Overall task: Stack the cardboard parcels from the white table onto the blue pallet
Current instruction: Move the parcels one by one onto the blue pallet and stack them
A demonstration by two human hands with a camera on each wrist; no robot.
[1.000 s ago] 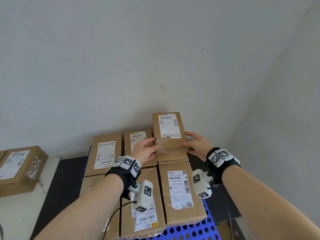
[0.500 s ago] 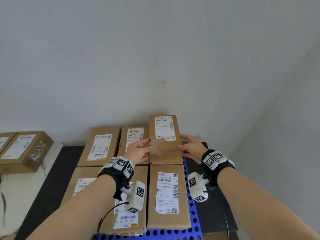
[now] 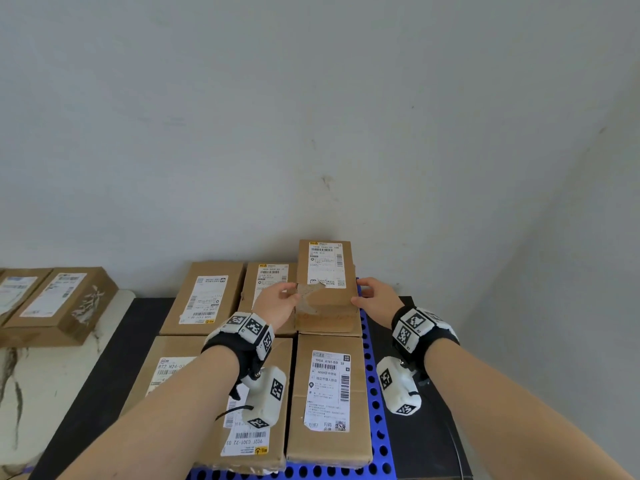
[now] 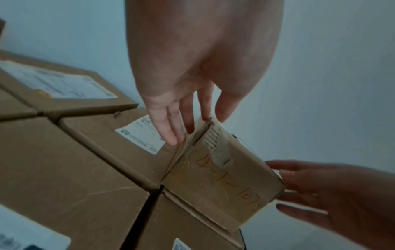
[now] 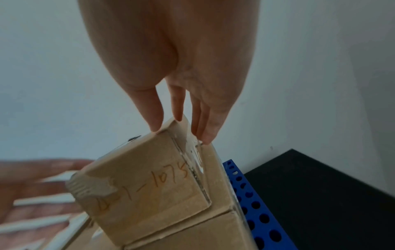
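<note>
A cardboard parcel [image 3: 327, 299] with a white label and orange handwriting [image 4: 224, 182] [image 5: 145, 186] lies on top of another box at the back right of the blue pallet [image 3: 377, 393]. My left hand [image 3: 277, 303] touches its left side with straight fingers [image 4: 171, 128], thumb over the top edge. My right hand [image 3: 374, 299] touches its right side the same way, its fingers [image 5: 205, 132] straight. Several more parcels lie flat on the pallet in two rows, one layer high.
The white table [image 3: 52, 375] at the left carries two more labelled parcels [image 3: 59, 306]. A black surface [image 3: 429, 427] surrounds the pallet. The grey wall stands close behind the stack and at the right. The pallet's perforated right strip [image 5: 252, 203] is bare.
The parcel has come down a little onto the back-right box. Both hands have stayed at its sides. The head view has swung slightly left.
</note>
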